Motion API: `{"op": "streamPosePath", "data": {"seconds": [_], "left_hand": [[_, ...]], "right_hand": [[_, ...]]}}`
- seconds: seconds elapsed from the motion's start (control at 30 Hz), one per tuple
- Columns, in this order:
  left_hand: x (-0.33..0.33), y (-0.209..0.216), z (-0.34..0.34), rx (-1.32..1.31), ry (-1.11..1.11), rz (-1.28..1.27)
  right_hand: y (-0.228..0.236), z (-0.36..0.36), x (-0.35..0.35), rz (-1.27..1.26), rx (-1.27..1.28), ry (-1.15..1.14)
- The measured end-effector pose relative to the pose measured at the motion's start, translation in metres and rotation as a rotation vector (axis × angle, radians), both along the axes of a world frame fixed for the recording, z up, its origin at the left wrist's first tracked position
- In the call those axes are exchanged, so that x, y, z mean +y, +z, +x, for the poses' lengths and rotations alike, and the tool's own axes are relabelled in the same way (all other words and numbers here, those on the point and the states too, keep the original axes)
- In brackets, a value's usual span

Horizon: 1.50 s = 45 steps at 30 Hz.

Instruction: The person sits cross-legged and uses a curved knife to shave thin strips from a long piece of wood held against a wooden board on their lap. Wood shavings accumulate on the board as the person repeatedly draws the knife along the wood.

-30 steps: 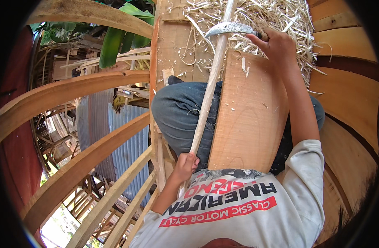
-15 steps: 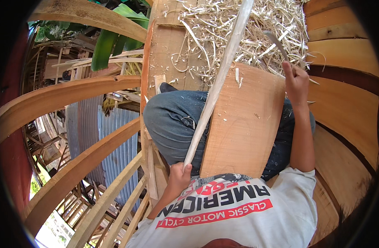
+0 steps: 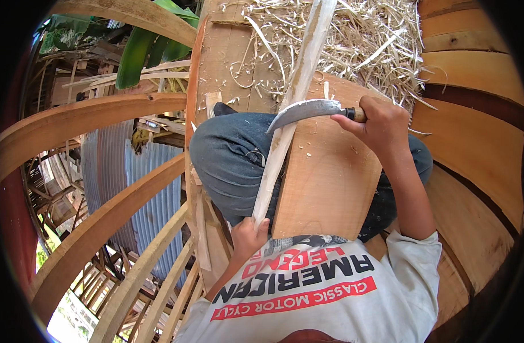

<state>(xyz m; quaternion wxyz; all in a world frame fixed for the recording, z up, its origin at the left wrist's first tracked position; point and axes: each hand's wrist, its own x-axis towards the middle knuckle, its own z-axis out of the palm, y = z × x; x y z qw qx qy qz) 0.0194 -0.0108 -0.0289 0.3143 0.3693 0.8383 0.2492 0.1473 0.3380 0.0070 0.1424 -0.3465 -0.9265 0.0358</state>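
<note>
A long pale wooden pole (image 3: 297,86) runs slantwise from near my waist to the top of the view. Its near end is gripped by my left hand (image 3: 250,235), fingers wrapped round it. Closed about a short wooden handle, my right hand (image 3: 382,124) holds a curved sickle-like knife (image 3: 310,110). The blade lies across the pole about midway along its visible length, its tip pointing left. On my lap rests a flat reddish-brown board (image 3: 332,177), partly under the pole, with a few small chips on it.
Beyond the board, curly wood shavings (image 3: 368,51) are heaped on the plank floor (image 3: 223,63). Curved wooden ribs (image 3: 96,120) rise at the left, with corrugated metal sheets (image 3: 153,188) behind. Curved planking (image 3: 473,123) walls the right side.
My right hand has come nearer and to the left, bringing the knife from over the shavings onto the pole. The pole has turned slightly, showing a rougher brownish strip.
</note>
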Motion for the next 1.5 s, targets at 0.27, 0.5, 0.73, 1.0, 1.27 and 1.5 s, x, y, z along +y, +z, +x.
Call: {"op": "streamPosePath", "data": {"seconds": [0.27,0.5,0.73,1.0,1.27,1.5], "left_hand": [[0.01,0.008,0.0,-0.043,0.021,-0.016],[0.009,0.005,0.001,-0.053,0.036,-0.012],[0.01,0.004,0.004,-0.04,0.055,0.007],[0.008,0.003,0.002,-0.052,0.049,0.022],[0.003,0.002,-0.003,-0.096,0.05,0.026],[0.002,0.0,-0.004,-0.082,0.059,-0.013]], "right_hand": [[-0.017,-0.009,0.031,0.17,0.014,0.01],[-0.023,-0.017,0.048,0.261,-0.016,-0.006],[-0.024,-0.019,0.068,0.158,-0.073,-0.186],[0.008,-0.027,0.068,0.017,-0.168,-0.313],[0.043,0.03,0.045,-1.561,0.394,-0.096],[0.016,0.02,0.026,-1.454,0.572,-0.204]]}}
